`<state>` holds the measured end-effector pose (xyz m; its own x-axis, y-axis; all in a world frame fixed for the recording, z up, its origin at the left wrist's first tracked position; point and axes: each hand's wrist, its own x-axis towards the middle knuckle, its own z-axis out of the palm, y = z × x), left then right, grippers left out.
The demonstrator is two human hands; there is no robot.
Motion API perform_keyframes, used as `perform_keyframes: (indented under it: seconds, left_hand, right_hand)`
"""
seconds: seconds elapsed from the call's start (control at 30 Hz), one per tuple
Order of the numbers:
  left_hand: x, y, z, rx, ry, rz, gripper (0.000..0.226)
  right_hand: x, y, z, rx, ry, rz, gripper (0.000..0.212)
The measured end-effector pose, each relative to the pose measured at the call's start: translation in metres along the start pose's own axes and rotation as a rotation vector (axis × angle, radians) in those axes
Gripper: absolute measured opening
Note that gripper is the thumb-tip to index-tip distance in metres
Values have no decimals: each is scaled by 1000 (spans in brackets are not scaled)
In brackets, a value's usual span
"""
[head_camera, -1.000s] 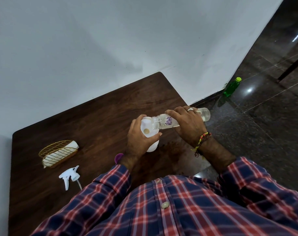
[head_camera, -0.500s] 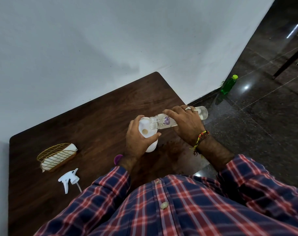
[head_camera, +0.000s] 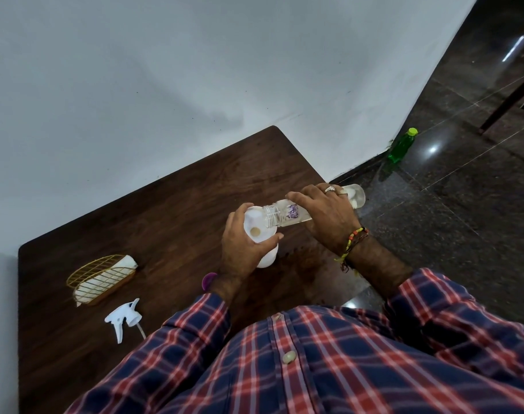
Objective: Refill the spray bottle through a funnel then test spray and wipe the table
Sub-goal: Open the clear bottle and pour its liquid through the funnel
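My left hand point(head_camera: 241, 252) grips a white spray bottle point(head_camera: 268, 259) that stands on the dark wooden table point(head_camera: 171, 210), with a white funnel point(head_camera: 256, 224) seated in its neck. My right hand point(head_camera: 329, 216) holds a clear plastic bottle point(head_camera: 287, 215) tipped almost level, its open mouth over the funnel. The white trigger sprayer head point(head_camera: 124, 319) lies loose on the table to the left. A folded white cloth point(head_camera: 105, 277) rests in a gold wire basket point(head_camera: 90, 271).
A purple cap point(head_camera: 208, 280) lies beside my left wrist. A wet patch point(head_camera: 302, 264) shows on the table near the right edge. A green bottle point(head_camera: 401, 144) stands on the dark floor by the white wall. A chair leg point(head_camera: 505, 100) is at far right.
Both hands and bottles hold the same pose. Only the camera has shifted slightly.
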<state>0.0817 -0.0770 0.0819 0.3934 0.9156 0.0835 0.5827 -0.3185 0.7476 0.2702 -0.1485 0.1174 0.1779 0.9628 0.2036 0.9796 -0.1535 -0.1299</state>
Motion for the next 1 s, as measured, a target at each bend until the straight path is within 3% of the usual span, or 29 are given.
perform_keyframes:
  seconds: [1.0]
  left_hand:
    - [-2, 5, -3, 6, 15, 17, 81]
  right_hand:
    - [0, 1, 0, 13, -1, -7, 64]
